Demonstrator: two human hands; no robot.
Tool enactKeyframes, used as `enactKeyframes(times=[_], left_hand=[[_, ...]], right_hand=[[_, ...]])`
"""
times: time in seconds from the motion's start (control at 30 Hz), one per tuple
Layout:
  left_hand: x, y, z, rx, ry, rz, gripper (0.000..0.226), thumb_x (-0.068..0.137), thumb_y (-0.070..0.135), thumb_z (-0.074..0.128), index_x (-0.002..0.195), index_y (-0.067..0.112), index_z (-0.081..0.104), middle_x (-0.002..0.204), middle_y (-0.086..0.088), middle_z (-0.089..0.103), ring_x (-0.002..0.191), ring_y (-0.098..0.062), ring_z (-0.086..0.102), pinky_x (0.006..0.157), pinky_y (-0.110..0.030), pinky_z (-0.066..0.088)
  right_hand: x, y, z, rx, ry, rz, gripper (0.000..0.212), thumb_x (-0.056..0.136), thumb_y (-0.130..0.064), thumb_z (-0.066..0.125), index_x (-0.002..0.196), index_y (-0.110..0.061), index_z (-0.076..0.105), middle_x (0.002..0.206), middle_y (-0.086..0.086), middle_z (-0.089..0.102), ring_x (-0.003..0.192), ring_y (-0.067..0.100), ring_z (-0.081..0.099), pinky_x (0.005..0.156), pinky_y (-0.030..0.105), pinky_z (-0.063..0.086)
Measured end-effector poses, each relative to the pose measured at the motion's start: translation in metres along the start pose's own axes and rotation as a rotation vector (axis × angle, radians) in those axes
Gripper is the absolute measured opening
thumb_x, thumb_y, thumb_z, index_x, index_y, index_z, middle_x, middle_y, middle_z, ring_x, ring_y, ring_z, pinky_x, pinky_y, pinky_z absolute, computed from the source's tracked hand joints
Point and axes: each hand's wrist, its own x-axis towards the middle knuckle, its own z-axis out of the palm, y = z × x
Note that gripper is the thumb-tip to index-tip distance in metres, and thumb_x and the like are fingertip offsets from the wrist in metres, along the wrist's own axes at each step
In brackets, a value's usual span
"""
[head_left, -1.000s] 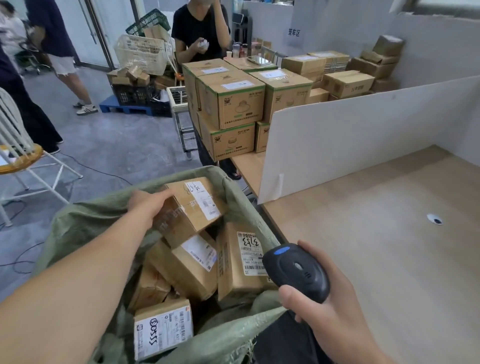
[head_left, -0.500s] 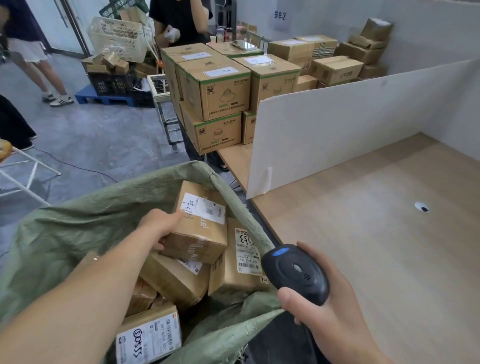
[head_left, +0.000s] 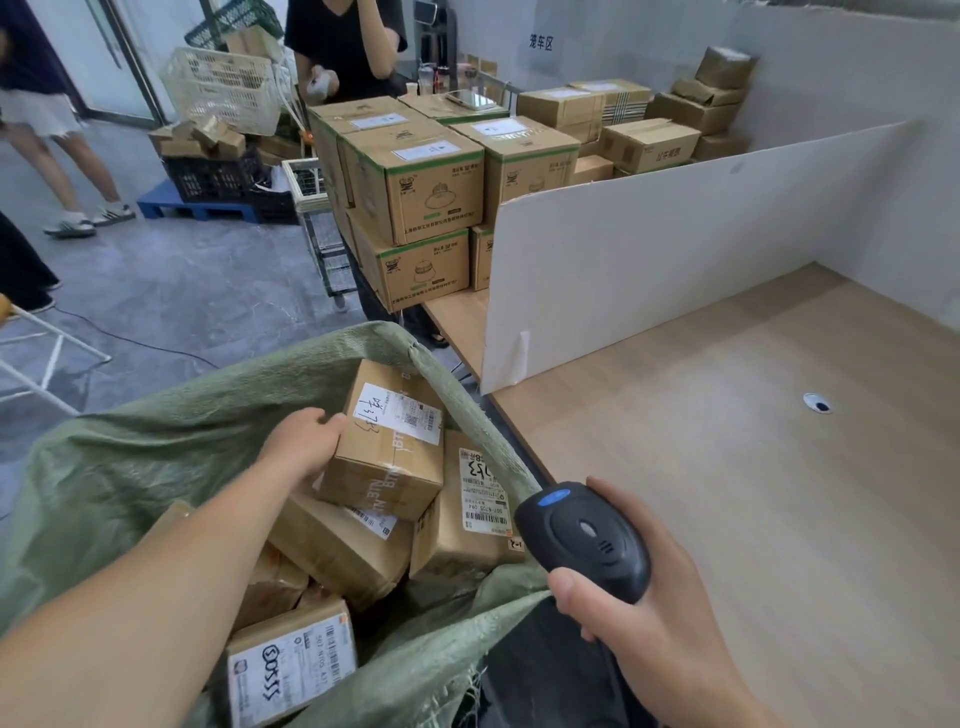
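Note:
A green woven sack (head_left: 104, 483) stands open below me, filled with several brown cardboard parcels. My left hand (head_left: 304, 447) grips the left side of the top parcel (head_left: 387, 457), whose white label faces up. Under and beside it lie more labelled parcels, one upright at the sack's right wall (head_left: 467, 514) and one at the near edge (head_left: 291, 665). My right hand (head_left: 639, 623) holds a black barcode scanner (head_left: 584, 540) with a blue button, its head just right of the sack's rim and close to the upright parcel.
A wooden table (head_left: 753, 493) lies to the right, fenced by white boards (head_left: 675, 249). Stacked cartons (head_left: 415, 182) stand beyond it. A person in black (head_left: 348, 47) stands behind them; another walks at the far left. A white chair (head_left: 36, 353) is on the left.
My left hand has turned the top parcel so its label faces up and settled it lower in the sack. The scanner hand has hardly moved. The view has tilted slightly.

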Motion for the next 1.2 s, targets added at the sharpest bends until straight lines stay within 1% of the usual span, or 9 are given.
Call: enactKeyframes(times=[0.1,0.27,0.4,0.5,0.67,0.77,0.93,1.1,1.2], left_hand=[[-0.01,0.003,-0.001,0.031,0.077,0.028,0.057,0.103,0.046,0.042,0.148,0.011,0.047,0.153,-0.009,0.048,0.136,-0.03,0.048,0.105,-0.044,0.042],[-0.04,0.019,-0.001,0.073,0.186,0.116,0.049,0.101,0.044,0.043,0.141,0.017,0.055,0.142,-0.012,0.055,0.115,-0.031,0.06,0.078,-0.036,0.047],[-0.081,0.051,0.009,0.086,0.201,0.217,0.045,0.103,0.039,0.044,0.14,0.017,0.056,0.146,-0.012,0.048,0.117,-0.032,0.057,0.082,-0.037,0.046],[-0.122,0.08,0.023,0.051,0.202,0.305,0.044,0.103,0.039,0.046,0.137,0.015,0.058,0.142,-0.012,0.052,0.12,-0.031,0.056,0.087,-0.039,0.045],[-0.208,0.136,0.055,0.027,0.175,0.455,0.043,0.102,0.037,0.049,0.135,0.012,0.059,0.14,-0.013,0.054,0.122,-0.033,0.055,0.099,-0.043,0.045],[-0.273,0.175,0.083,0.047,0.141,0.558,0.045,0.102,0.039,0.049,0.136,0.011,0.059,0.14,-0.015,0.055,0.123,-0.033,0.055,0.101,-0.044,0.046],[-0.396,0.238,0.147,0.095,0.05,0.773,0.048,0.102,0.042,0.048,0.138,0.011,0.057,0.146,-0.011,0.052,0.132,-0.029,0.049,0.105,-0.039,0.039],[-0.505,0.288,0.219,0.076,-0.046,0.961,0.049,0.099,0.047,0.052,0.138,0.018,0.058,0.146,-0.004,0.053,0.132,-0.025,0.05,0.103,-0.037,0.041],[-0.563,0.313,0.255,0.059,-0.117,1.035,0.049,0.098,0.047,0.055,0.138,0.02,0.058,0.145,-0.002,0.052,0.134,-0.022,0.048,0.105,-0.036,0.039]], right_hand=[[-0.011,-0.002,-0.004,0.013,-0.001,-0.006,0.088,0.047,-0.047,0.087,0.129,-0.044,0.058,0.118,-0.017,0.072,0.084,0.014,0.075,0.065,0.023,0.056],[-0.037,-0.005,-0.022,0.033,0.037,-0.032,0.087,0.048,-0.047,0.086,0.129,-0.045,0.057,0.115,-0.01,0.075,0.087,0.017,0.076,0.066,0.026,0.055],[-0.071,-0.009,-0.051,0.054,0.095,-0.06,0.084,0.048,-0.046,0.085,0.127,-0.046,0.058,0.113,-0.011,0.075,0.087,0.018,0.076,0.068,0.028,0.055],[-0.105,-0.01,-0.079,0.06,0.144,-0.088,0.08,0.049,-0.044,0.084,0.125,-0.044,0.059,0.112,-0.017,0.074,0.085,0.015,0.076,0.068,0.029,0.055],[-0.175,-0.005,-0.136,0.079,0.244,-0.122,0.075,0.055,-0.031,0.086,0.125,-0.039,0.061,0.11,-0.019,0.074,0.094,0.01,0.075,0.07,0.023,0.056],[-0.229,0.0,-0.178,0.074,0.319,-0.135,0.073,0.058,-0.026,0.085,0.124,-0.04,0.06,0.107,-0.02,0.074,0.09,0.01,0.075,0.066,0.018,0.055],[-0.323,0.013,-0.25,0.062,0.474,-0.15,0.08,0.05,-0.046,0.084,0.126,-0.043,0.059,0.107,-0.014,0.074,0.083,0.015,0.075,0.066,0.02,0.053],[-0.405,0.024,-0.319,0.033,0.653,-0.143,0.083,0.046,-0.051,0.084,0.125,-0.045,0.06,0.107,-0.015,0.075,0.087,0.016,0.076,0.07,0.025,0.055],[-0.446,0.031,-0.352,0.011,0.762,-0.14,0.084,0.047,-0.051,0.085,0.127,-0.046,0.059,0.106,-0.008,0.075,0.088,0.019,0.076,0.07,0.031,0.056]])
